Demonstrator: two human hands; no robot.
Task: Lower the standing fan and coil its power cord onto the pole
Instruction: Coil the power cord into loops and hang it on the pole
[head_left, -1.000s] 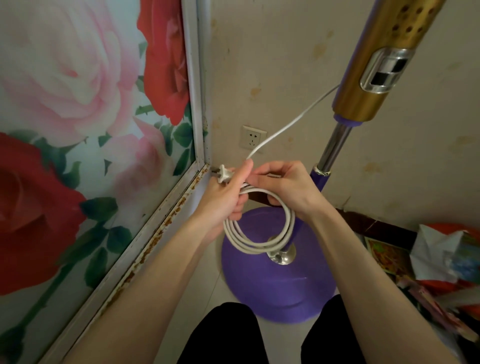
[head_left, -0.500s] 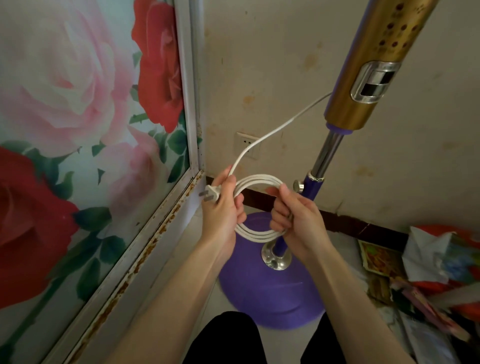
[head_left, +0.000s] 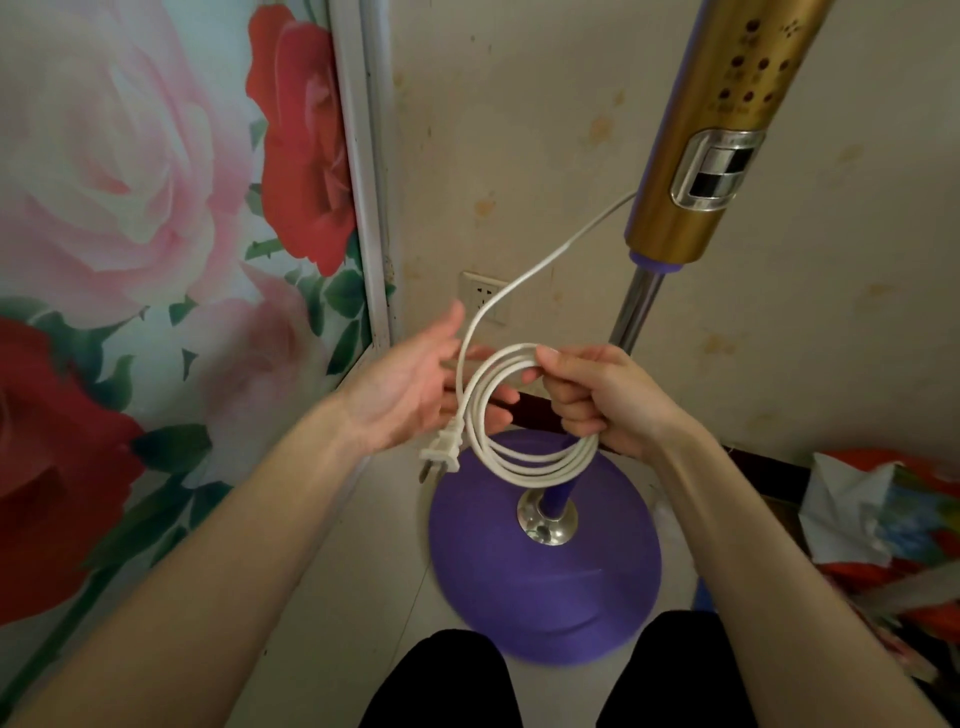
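Note:
The standing fan has a gold control column, a chrome pole and a round purple base on the floor. Its white power cord is gathered into a round coil of several loops in front of the pole. My right hand grips the right side of that coil. The plug dangles from the coil's lower left. My left hand is spread open just left of and behind the coil, fingers straight, holding nothing. One strand runs from the coil up to the gold column.
A floral panel with a metal frame stands at the left. A wall socket sits low on the beige wall. Crumpled paper and colourful clutter lie at the right. My dark-clothed knees are at the bottom.
My left hand has let go of the plug and opened; the plug now hangs free. My right hand keeps the coil, which has turned to face me more.

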